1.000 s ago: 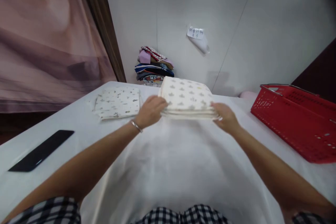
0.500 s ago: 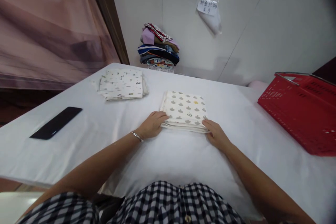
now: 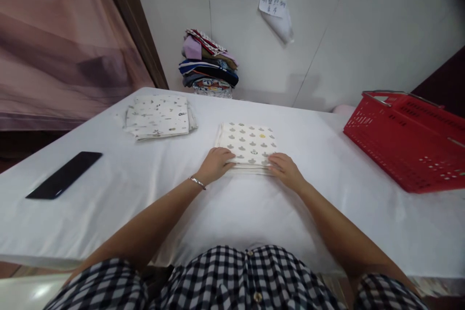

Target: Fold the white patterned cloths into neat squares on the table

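Observation:
A white cloth (image 3: 249, 140) with rows of grey motifs and one yellow one lies on the table, folded into a thick, layered square. My left hand (image 3: 215, 162) holds its near left corner, fingers over the top and thumb along the front edge. At the near right corner, my right hand (image 3: 287, 170) grips the layers in much the same way. The lower parts of both corners are hidden behind the hands. Further left rests another folded white cloth (image 3: 158, 115) with small printed figures, its edges uneven.
A black phone-like slab (image 3: 64, 175) lies at the left of the white-covered table (image 3: 145, 213). The red perforated basket (image 3: 403, 140) stands at the right. Beyond the far edge rises a stack of folded fabrics (image 3: 209, 65). A handwritten sign (image 3: 273, 6) hangs on the wall.
Both hands have slid inward and up onto the front corners of the folded cloth. The whole view has shifted slightly, so still objects appear further left.

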### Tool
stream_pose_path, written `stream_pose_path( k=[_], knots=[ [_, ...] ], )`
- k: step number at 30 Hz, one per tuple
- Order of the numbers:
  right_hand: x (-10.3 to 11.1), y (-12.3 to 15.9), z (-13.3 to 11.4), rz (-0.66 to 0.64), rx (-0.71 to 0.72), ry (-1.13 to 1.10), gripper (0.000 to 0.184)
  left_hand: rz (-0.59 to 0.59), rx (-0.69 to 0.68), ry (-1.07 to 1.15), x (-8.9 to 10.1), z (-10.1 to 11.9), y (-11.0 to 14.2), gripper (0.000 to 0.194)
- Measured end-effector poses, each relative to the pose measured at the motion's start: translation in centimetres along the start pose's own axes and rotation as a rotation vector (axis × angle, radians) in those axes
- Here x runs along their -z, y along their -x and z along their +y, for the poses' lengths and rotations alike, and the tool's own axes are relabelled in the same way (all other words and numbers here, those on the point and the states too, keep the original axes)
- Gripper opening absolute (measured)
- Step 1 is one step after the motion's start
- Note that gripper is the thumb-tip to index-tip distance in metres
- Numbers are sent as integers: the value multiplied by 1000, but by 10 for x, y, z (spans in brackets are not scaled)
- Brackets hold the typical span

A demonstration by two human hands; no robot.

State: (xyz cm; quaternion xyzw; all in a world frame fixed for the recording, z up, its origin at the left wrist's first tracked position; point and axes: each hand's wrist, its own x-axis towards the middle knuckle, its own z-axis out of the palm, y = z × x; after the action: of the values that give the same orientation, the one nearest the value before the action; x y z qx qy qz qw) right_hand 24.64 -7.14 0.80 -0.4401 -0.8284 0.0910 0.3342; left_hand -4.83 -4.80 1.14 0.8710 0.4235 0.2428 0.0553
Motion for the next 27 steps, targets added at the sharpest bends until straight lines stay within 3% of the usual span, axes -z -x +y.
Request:
stream_pose_path(
  k=[3,7,13,17,20,24,27],
  knots=[
    [-6,-3,3,-39,-12,39,25,-42,13,16,0,-1,-3,26],
    [-12,-2,11,-8,-136,-33,24,-80,40,35,5,-2,-6,29],
    [-12,1,10,25,-211,-128,27,-123,79,50,7,1,-12,32],
    [-14,4,5,55,-218,-72,26,27,64,-29,-1,7,-11,26],
    [-16,6,3,48,-172,7,25,158,-37,-105,-9,16,-7,25],
    [-19,7,5,50,-153,84,24,128,-178,-140,-19,27,-3,27],
    [-20,8,7,43,-146,115,25,102,-156,-153,-21,29,-4,23]
  ],
)
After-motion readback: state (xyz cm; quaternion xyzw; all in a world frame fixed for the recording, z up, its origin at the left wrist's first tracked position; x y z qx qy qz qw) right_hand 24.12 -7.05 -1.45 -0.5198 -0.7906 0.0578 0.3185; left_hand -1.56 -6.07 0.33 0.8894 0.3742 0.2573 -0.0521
